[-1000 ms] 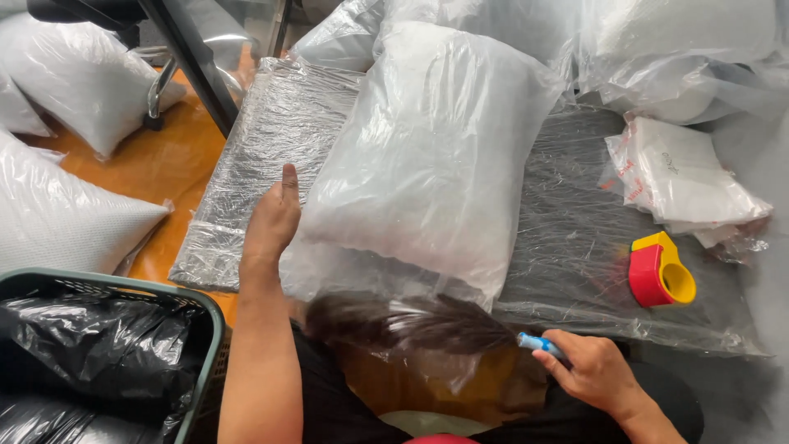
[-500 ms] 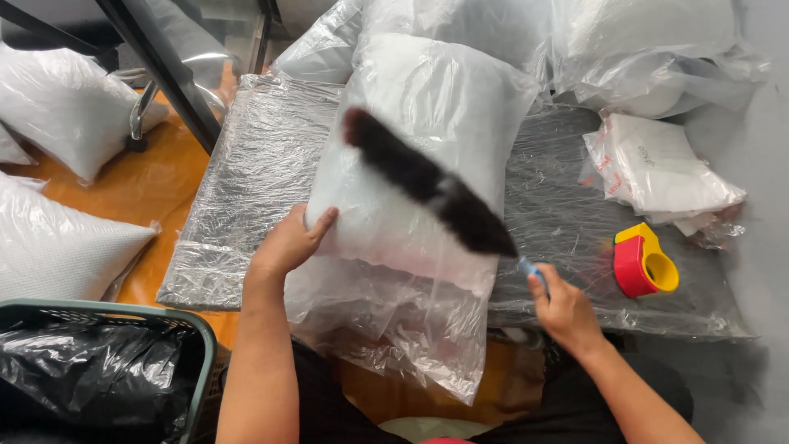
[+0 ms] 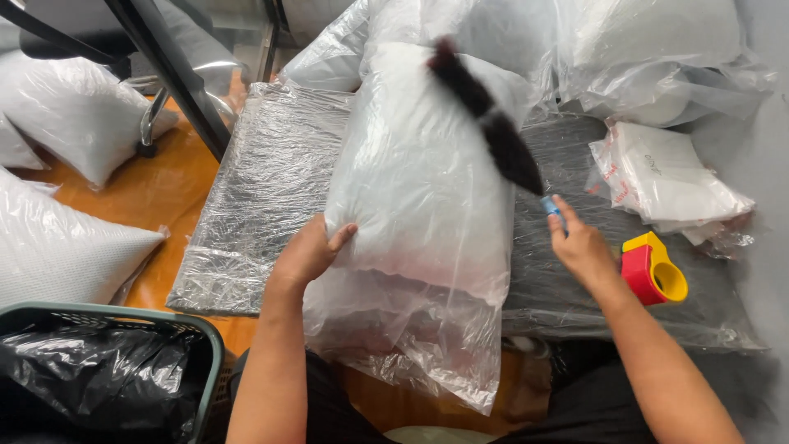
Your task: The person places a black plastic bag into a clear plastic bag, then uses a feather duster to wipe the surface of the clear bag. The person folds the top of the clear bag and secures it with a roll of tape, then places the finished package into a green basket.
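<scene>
A white pillow in a clear plastic bag (image 3: 419,205) lies lengthwise on a table wrapped in plastic film (image 3: 255,197). My left hand (image 3: 308,251) grips the bag's left edge, fingers pressed into the plastic. My right hand (image 3: 579,242) holds the blue handle of a black bristle brush (image 3: 489,119). The dark bristles reach up and left across the top right part of the pillow. The loose open end of the bag hangs over the near table edge toward me.
A red and yellow tape dispenser (image 3: 653,271) sits right of my right hand. Folded plastic bags (image 3: 666,177) lie behind it. More bagged pillows (image 3: 657,49) pile at the back, others (image 3: 74,123) on the orange floor. A green bin with a black liner (image 3: 99,370) stands at lower left.
My right hand swung the brush from the near edge up across the pillow toward its far end. My left hand shifted from flat on the bag to gripping its left edge.
</scene>
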